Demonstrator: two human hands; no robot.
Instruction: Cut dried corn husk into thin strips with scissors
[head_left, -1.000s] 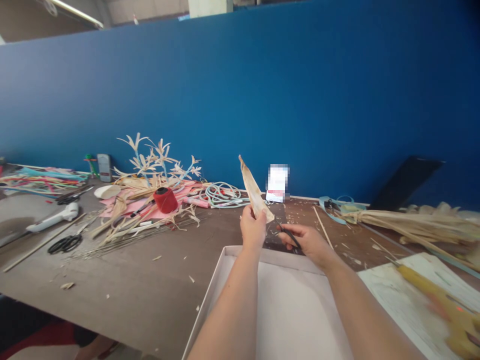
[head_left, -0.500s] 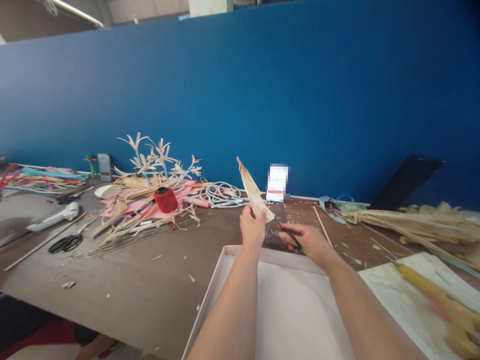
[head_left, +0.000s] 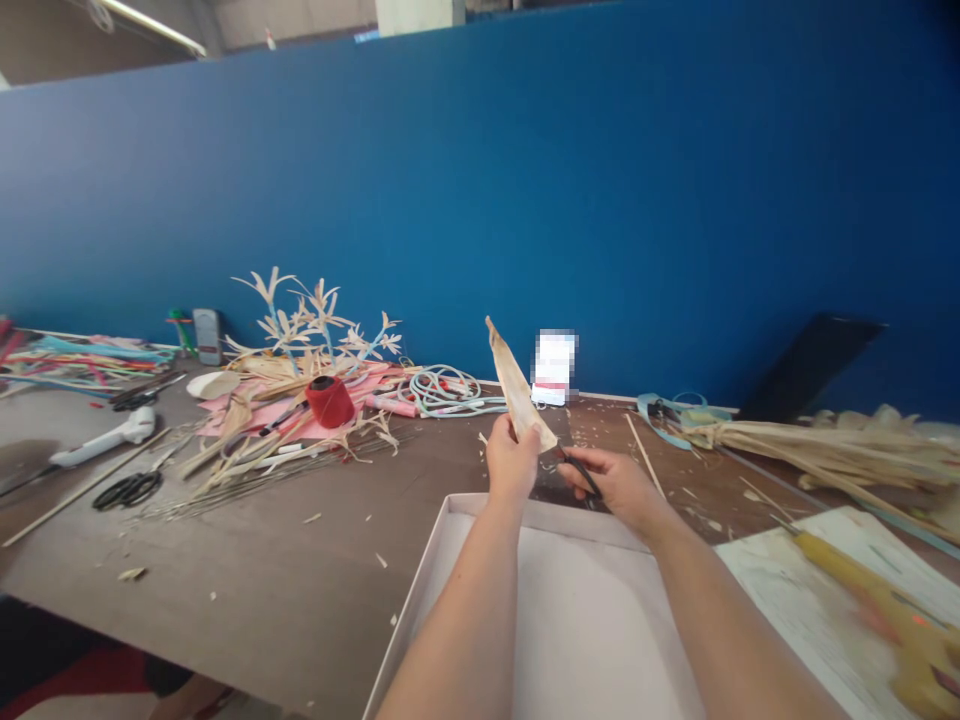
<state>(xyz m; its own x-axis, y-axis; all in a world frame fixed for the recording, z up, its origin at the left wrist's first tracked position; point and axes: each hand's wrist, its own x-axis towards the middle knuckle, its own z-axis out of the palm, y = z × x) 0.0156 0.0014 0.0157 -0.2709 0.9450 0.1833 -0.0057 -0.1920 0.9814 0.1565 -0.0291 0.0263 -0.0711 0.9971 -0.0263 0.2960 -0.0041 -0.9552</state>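
One pale, tapering dried husk (head_left: 517,390) is pinched in the left hand (head_left: 513,462), its narrow end pointing upward, near the far edge of a shallow white tray (head_left: 551,515). The right hand (head_left: 619,484) grips a slim dark tool (head_left: 583,470), probably scissors, though my remote view is too coarse to be sure; its tip sits close by the husk's broad lower end. Beyond them I see a lit phone (head_left: 553,370) before a blue partition (head_left: 480,200). Leftward on the bench (head_left: 285,580) I have a red spool (head_left: 331,402), husk flowers (head_left: 289,328) and black-handled scissors (head_left: 129,489); rightward, a yellow tool (head_left: 855,570) on a white sheet (head_left: 757,555).
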